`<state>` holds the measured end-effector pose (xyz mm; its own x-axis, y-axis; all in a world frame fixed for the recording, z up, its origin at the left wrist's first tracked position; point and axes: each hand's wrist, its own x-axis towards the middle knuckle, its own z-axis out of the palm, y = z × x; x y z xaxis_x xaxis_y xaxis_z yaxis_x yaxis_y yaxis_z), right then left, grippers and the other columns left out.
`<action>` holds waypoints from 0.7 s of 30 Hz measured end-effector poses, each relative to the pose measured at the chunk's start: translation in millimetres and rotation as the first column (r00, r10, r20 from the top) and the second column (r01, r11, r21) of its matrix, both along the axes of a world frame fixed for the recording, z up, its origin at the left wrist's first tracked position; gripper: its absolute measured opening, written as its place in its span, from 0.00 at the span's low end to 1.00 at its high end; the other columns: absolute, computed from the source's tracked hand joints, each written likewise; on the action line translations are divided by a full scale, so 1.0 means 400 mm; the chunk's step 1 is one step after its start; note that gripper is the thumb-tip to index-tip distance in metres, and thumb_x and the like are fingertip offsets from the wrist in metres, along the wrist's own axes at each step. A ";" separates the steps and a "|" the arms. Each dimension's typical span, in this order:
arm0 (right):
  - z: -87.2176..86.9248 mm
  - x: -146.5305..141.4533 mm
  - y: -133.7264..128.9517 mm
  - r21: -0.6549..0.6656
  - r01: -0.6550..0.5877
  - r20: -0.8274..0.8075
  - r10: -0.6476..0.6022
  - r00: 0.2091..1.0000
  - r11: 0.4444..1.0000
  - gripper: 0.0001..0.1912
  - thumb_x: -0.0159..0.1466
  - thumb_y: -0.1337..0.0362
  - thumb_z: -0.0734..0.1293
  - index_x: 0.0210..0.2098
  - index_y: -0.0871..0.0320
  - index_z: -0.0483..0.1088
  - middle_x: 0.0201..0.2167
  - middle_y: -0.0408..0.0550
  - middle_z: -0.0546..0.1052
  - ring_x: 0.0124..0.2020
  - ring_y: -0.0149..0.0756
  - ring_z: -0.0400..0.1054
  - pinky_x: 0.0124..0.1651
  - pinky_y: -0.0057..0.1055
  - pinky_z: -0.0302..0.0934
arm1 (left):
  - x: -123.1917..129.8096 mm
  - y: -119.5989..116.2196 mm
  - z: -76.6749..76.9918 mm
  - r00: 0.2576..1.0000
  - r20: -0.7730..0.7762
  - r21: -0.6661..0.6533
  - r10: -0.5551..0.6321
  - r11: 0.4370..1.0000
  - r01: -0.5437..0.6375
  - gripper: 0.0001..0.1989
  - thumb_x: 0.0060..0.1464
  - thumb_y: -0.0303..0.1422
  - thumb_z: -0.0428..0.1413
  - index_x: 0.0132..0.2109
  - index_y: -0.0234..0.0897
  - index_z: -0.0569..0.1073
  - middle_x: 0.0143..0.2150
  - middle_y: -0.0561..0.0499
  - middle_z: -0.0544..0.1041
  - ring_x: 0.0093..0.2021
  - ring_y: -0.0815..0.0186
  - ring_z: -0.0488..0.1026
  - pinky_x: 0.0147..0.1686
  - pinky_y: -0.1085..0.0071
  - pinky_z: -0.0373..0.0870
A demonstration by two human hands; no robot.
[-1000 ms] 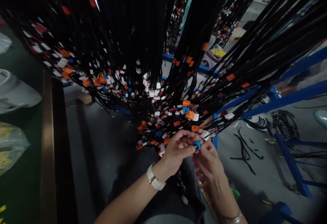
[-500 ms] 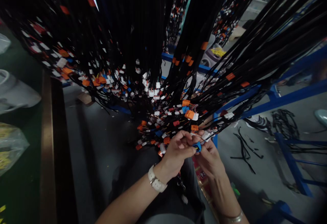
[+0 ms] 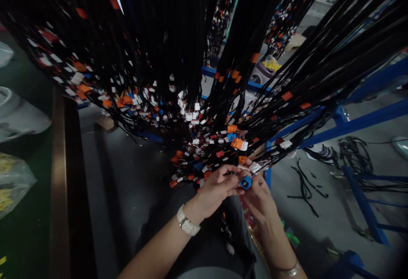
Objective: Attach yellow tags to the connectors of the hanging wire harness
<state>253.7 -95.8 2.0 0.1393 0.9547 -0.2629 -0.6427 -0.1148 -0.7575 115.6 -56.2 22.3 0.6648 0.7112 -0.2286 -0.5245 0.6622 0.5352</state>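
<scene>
A blue plastic connector (image 3: 246,181) with a dark opening and a bit of yellow inside faces up between my hands. My right hand (image 3: 262,196) grips it from the right side, fingers closed around it and its wires. Close on its left, my left hand (image 3: 219,185) has thumb and fingers pinched together; what they hold, if anything, is too small to make out. A white connector (image 3: 255,167) lies against the right fingertips. Just above the hands hangs an orange connector (image 3: 242,159). The wires behind the blue connector are mostly covered by fingers.
Thick bundles of black wire harnesses (image 3: 178,37) hang ahead, ending in many white, orange and blue connectors. A blue metal frame (image 3: 360,119) stands right. Loose black cables (image 3: 306,181) lie on the floor. Clear bags of yellow parts (image 3: 14,183) are at left.
My left hand has drawn slightly left, its thumb coming off the blue connector. The connector has turned so its opening shows more; my right hand still holds it.
</scene>
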 end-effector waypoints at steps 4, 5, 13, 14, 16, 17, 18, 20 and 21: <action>0.013 -0.014 0.010 -0.034 -0.071 -0.130 0.066 0.989 0.997 0.29 0.55 0.39 0.61 0.49 0.47 0.68 0.43 0.48 0.75 0.41 0.40 0.69 0.42 0.39 0.64 | -0.052 0.022 -0.018 1.000 -0.013 -0.033 0.007 0.999 -0.007 0.23 0.56 0.47 0.48 0.51 0.34 0.67 0.47 0.38 0.74 0.46 0.57 0.72 0.49 0.58 0.64; 0.018 -0.017 0.013 -0.037 -0.075 -0.162 0.068 0.985 0.997 0.30 0.56 0.37 0.58 0.49 0.47 0.68 0.44 0.49 0.75 0.42 0.41 0.69 0.44 0.41 0.64 | -0.062 0.027 -0.021 1.000 -0.009 -0.045 0.013 0.999 -0.014 0.25 0.57 0.48 0.46 0.52 0.33 0.66 0.47 0.36 0.74 0.48 0.57 0.71 0.50 0.58 0.63; 0.009 0.008 -0.007 -0.043 -0.060 -0.177 0.052 0.983 0.997 0.30 0.56 0.36 0.56 0.36 0.50 0.76 0.42 0.52 0.77 0.47 0.46 0.67 0.50 0.50 0.59 | -0.098 0.054 -0.032 0.996 -0.073 -0.069 0.057 0.996 -0.062 0.22 0.54 0.48 0.51 0.40 0.31 0.74 0.42 0.38 0.77 0.42 0.58 0.74 0.43 0.63 0.67; 0.001 0.017 -0.013 -0.046 -0.046 -0.153 0.039 0.987 0.998 0.28 0.56 0.36 0.57 0.29 0.51 0.76 0.37 0.51 0.78 0.44 0.46 0.68 0.49 0.50 0.60 | -0.099 0.056 -0.035 0.988 -0.126 -0.064 0.090 0.993 -0.098 0.20 0.53 0.47 0.53 0.33 0.30 0.74 0.36 0.41 0.78 0.36 0.62 0.74 0.38 0.67 0.68; -0.016 0.033 -0.020 -0.052 0.001 -0.090 -0.006 0.996 0.999 0.28 0.57 0.38 0.57 0.19 0.51 0.73 0.27 0.49 0.77 0.37 0.43 0.69 0.47 0.48 0.61 | -0.103 0.062 -0.041 0.961 -0.218 -0.055 0.171 0.981 -0.187 0.19 0.51 0.44 0.56 0.22 0.32 0.68 0.23 0.49 0.73 0.25 0.69 0.69 0.28 0.73 0.64; -0.024 0.039 -0.022 -0.058 0.028 -0.051 -0.031 0.998 0.998 0.28 0.57 0.38 0.58 0.16 0.51 0.72 0.24 0.48 0.76 0.35 0.41 0.69 0.46 0.46 0.62 | -0.104 0.064 -0.043 0.949 -0.238 -0.058 0.207 0.972 -0.227 0.21 0.51 0.42 0.57 0.19 0.33 0.64 0.18 0.53 0.68 0.21 0.72 0.65 0.25 0.74 0.61; -0.031 0.046 -0.022 -0.066 0.067 -0.012 -0.068 0.998 0.996 0.29 0.58 0.38 0.58 0.14 0.52 0.70 0.23 0.47 0.75 0.34 0.40 0.69 0.45 0.43 0.62 | -0.106 0.068 -0.043 0.943 -0.242 -0.066 0.228 0.966 -0.251 0.22 0.50 0.42 0.57 0.18 0.34 0.60 0.15 0.55 0.64 0.19 0.74 0.61 0.23 0.75 0.59; -0.044 0.057 -0.020 -0.106 0.178 0.054 -0.173 0.983 0.978 0.29 0.57 0.38 0.58 0.15 0.53 0.70 0.21 0.45 0.74 0.33 0.38 0.69 0.44 0.38 0.63 | -0.109 0.074 -0.040 0.945 -0.227 -0.091 0.237 0.961 -0.263 0.25 0.50 0.42 0.58 0.16 0.36 0.54 0.13 0.58 0.57 0.17 0.75 0.55 0.21 0.75 0.55; -0.050 0.064 -0.019 -0.140 0.237 0.077 -0.228 0.971 0.961 0.28 0.57 0.39 0.59 0.17 0.53 0.71 0.22 0.45 0.74 0.34 0.37 0.69 0.44 0.36 0.63 | -0.111 0.077 -0.038 0.946 -0.223 -0.097 0.237 0.960 -0.263 0.26 0.49 0.42 0.58 0.16 0.36 0.52 0.13 0.59 0.54 0.16 0.76 0.53 0.20 0.76 0.53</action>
